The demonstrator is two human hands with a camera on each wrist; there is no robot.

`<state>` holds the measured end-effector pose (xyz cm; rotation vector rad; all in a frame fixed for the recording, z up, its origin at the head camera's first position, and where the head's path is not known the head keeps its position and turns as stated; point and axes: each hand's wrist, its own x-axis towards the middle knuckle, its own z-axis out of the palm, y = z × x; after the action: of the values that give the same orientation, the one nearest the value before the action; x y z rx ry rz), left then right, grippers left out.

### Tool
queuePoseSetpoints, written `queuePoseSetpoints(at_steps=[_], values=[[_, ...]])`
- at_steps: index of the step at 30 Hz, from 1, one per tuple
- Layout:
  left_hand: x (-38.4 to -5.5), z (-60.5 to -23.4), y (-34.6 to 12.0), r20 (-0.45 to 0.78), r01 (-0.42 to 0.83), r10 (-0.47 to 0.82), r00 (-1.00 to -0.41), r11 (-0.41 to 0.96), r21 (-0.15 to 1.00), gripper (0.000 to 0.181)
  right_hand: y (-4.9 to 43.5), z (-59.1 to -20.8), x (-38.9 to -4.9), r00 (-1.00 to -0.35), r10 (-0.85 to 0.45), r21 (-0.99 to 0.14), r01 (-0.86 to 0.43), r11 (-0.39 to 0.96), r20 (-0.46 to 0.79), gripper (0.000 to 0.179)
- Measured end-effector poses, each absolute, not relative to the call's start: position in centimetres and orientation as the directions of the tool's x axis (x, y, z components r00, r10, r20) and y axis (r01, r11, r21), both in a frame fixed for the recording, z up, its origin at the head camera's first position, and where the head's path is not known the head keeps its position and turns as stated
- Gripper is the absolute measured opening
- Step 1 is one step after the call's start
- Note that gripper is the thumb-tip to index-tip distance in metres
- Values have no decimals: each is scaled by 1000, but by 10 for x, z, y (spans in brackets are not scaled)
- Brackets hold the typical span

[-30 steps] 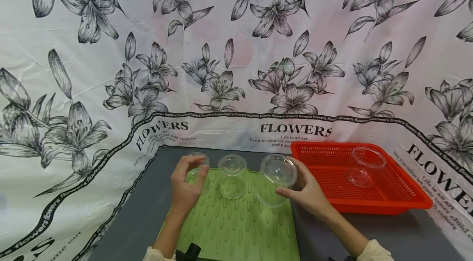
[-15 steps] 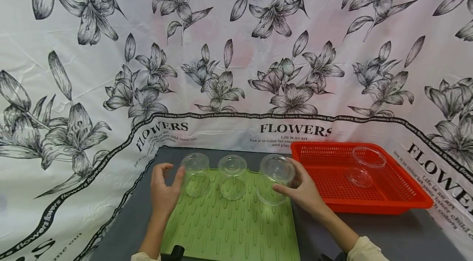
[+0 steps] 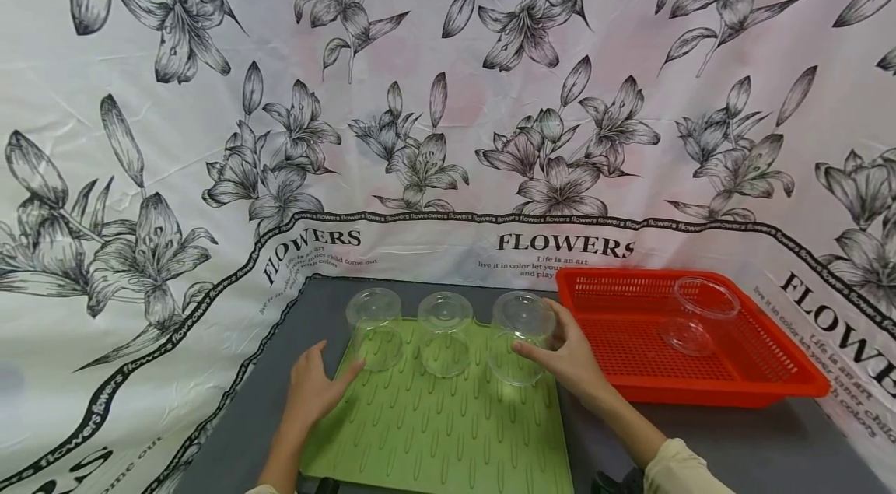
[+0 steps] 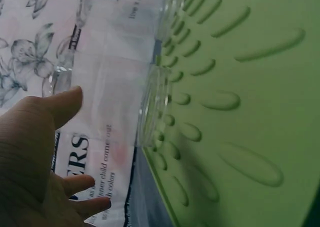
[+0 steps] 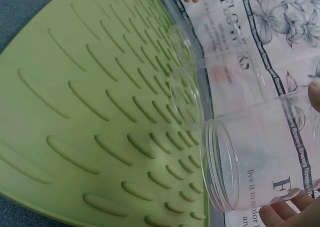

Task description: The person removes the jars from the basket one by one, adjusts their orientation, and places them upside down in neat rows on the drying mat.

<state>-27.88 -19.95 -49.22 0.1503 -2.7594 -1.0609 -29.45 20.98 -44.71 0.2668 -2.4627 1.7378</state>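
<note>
Three clear plastic jars stand mouth down in a row across the far part of a ribbed green mat (image 3: 448,432). My right hand (image 3: 577,362) holds the right jar (image 3: 516,334), thumb on its near side and fingers around the far side. In the right wrist view, the threaded mouth of this right jar (image 5: 220,164) is right at the mat's edge. My left hand (image 3: 311,387) is beside the left jar (image 3: 376,331), fingers spread and holding nothing. Its thumb overlaps that left jar (image 4: 107,97) in the left wrist view. Between these two stands the middle jar (image 3: 445,334).
A red perforated plastic basket (image 3: 672,393) sits right of the mat, with another clear jar (image 3: 703,315) inside, mouth up. The grey table (image 3: 266,369) extends around the mat. Behind it hangs a white flower-printed cloth (image 3: 420,253).
My left hand has come off the left jar, moving left and then down toward me. The right hand keeps its hold, its jar's lower rim now slightly farther back.
</note>
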Motion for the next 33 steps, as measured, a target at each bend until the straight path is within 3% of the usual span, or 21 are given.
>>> queuePoseSetpoints(at_steps=[10,33], values=[[-280,-502,-204,-61,-162,-155,-986,814,557,84,206,-451,-299,-989,-27,-914,-144,380,145,101],[-278,-512,-209,-197,-181,-90,-976,838,514,83,198,-470,-315,-990,6,-906,-127,404,141,102]])
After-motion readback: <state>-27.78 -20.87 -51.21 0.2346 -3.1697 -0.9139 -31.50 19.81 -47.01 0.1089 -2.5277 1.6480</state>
